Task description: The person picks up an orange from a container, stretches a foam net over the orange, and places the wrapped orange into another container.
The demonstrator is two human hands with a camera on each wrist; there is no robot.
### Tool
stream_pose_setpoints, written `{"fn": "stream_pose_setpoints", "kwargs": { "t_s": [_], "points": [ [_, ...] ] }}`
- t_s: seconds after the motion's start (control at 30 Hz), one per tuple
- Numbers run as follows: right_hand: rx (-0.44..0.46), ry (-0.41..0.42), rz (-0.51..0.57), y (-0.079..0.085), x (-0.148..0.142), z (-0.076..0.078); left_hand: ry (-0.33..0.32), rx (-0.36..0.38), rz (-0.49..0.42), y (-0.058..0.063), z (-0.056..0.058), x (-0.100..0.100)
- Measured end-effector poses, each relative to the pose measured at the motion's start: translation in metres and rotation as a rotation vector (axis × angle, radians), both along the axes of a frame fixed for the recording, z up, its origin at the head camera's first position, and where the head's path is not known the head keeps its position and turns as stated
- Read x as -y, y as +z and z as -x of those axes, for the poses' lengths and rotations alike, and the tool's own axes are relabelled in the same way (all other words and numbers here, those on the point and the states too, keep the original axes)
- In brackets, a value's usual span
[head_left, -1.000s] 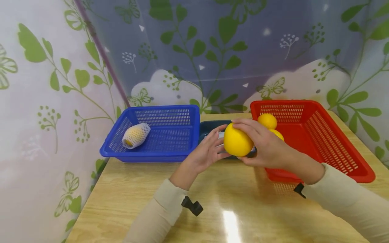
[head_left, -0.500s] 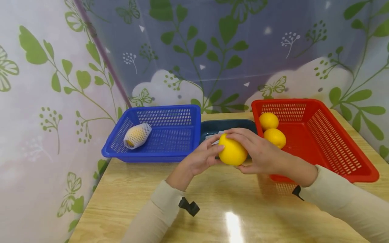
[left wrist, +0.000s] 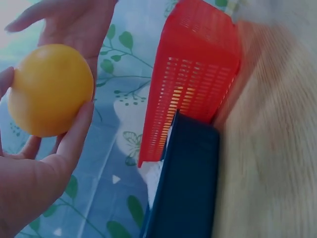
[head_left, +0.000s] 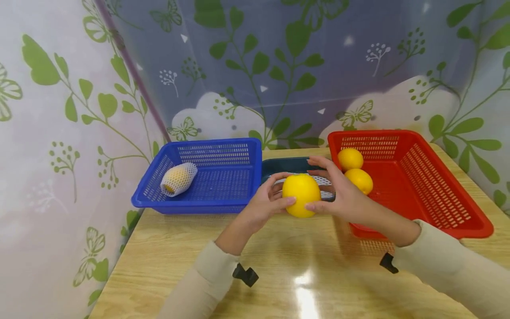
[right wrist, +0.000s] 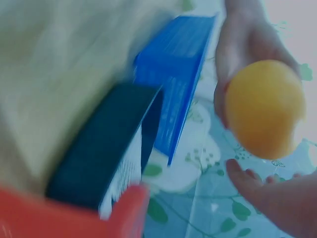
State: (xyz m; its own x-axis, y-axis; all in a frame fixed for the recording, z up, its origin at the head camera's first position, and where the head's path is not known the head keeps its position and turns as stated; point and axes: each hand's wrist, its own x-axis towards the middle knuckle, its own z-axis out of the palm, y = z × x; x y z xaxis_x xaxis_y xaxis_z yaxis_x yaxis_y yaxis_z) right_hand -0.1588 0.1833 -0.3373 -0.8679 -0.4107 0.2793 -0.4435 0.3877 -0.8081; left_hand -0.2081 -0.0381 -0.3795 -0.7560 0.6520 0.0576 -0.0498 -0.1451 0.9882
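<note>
A round yellow orange (head_left: 301,195) is held up over the front of the dark teal tray (head_left: 279,165). My left hand (head_left: 260,203) grips it from the left, thumb on the near side and fingers behind. To its right, my right hand (head_left: 345,191) has its fingers spread, and in the right wrist view a gap shows between its fingertips and the orange. White foam netting (head_left: 324,180) lies in the tray, partly hidden behind the orange and hands. Two more yellow oranges (head_left: 350,159) sit at the left side of the red basket (head_left: 450,195).
On the left stands a blue basket (head_left: 199,203) holding a yellowish fruit in a white foam net (head_left: 179,178). Tray and baskets stand in a row along the back of the wooden table (head_left: 279,266). A patterned cloth wall (head_left: 255,88) rises behind them.
Both hands were on the orange half a second ago; now the right fingers have spread away from it and the left hand holds it. The orange came left and down from where the right hand held it.
</note>
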Motion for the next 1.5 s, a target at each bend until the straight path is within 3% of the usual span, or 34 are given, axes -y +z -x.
{"fn": "stream_pose_setpoints", "kwargs": {
  "t_s": [0.13, 0.27, 0.57, 0.73, 1.0, 1.5],
  "points": [
    [0.215, -0.057, 0.142, 0.003, 0.004, -0.005, 0.062, -0.172, 0.049, 0.002, -0.004, 0.002],
    [0.315, -0.079, 0.189, -0.002, 0.010, -0.009, 0.078, -0.268, 0.051, 0.003, -0.009, 0.005],
    [0.330, -0.164, 0.155, -0.014, 0.021, -0.008, 0.049, -0.361, 0.075, 0.001, -0.009, 0.009],
    [0.338, -0.185, 0.143, -0.014, 0.024, -0.005, 0.053, -0.360, 0.102, 0.002, -0.008, 0.013],
    [0.352, -0.147, 0.145, -0.026, 0.024, -0.004, 0.060, -0.261, 0.177, -0.003, -0.008, 0.016],
    [0.449, -0.006, 0.165, -0.069, 0.028, -0.007, -0.005, -0.209, 0.302, -0.035, -0.012, 0.032]
  ]
}}
